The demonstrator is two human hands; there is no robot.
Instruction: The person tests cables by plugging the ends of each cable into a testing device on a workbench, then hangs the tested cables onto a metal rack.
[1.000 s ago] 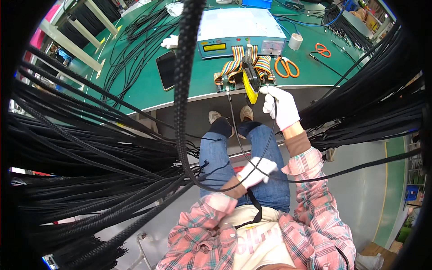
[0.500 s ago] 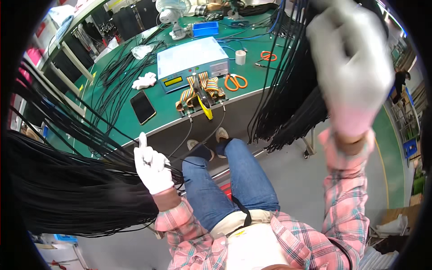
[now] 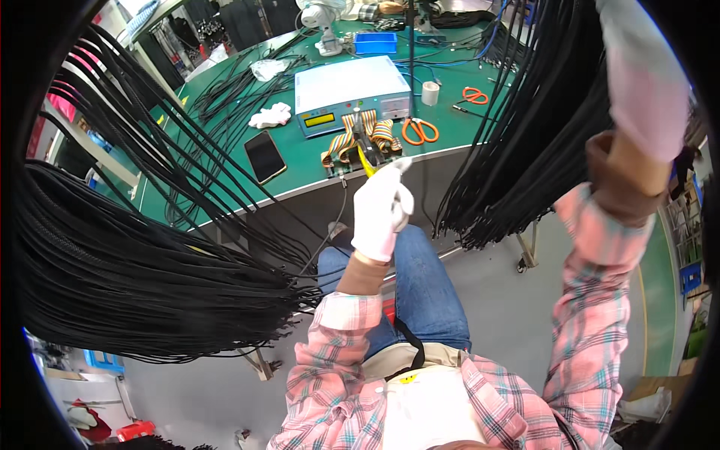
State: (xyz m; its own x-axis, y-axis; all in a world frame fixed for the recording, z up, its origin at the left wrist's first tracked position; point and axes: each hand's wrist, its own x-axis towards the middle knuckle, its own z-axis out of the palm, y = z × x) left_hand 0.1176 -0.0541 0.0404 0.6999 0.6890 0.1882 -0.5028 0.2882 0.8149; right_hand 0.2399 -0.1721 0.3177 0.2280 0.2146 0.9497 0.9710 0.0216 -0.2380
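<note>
My left hand [image 3: 381, 214], in a white glove, is at the table's front edge beside a small connector board [image 3: 334, 163] with striped ribbon cables and a yellow-and-black handle [image 3: 365, 155]. Its fingers are mostly curled; whatever they pinch is hidden. A thin black cable [image 3: 344, 202] hangs from the board just left of this hand. My right hand [image 3: 646, 82], also gloved, is raised at the upper right, smeared and partly cut off by the picture's edge, beside a hanging bundle of black cables [image 3: 517, 150]. Behind the board stands a light-blue tester box [image 3: 352, 86] with a yellow display.
A thick bundle of black cables [image 3: 150, 277] hangs at the left. On the green table [image 3: 300, 169] lie a phone [image 3: 265, 157], orange-handled scissors [image 3: 420, 131], a crumpled white glove [image 3: 270, 115] and loose cables. A blue tray [image 3: 375, 43] and a fan [image 3: 322, 26] stand farther back.
My left hand has moved right from the left cable bundle to the connector board. My right hand has gone farther up and right, partly out of the picture. The view has shifted slightly.
</note>
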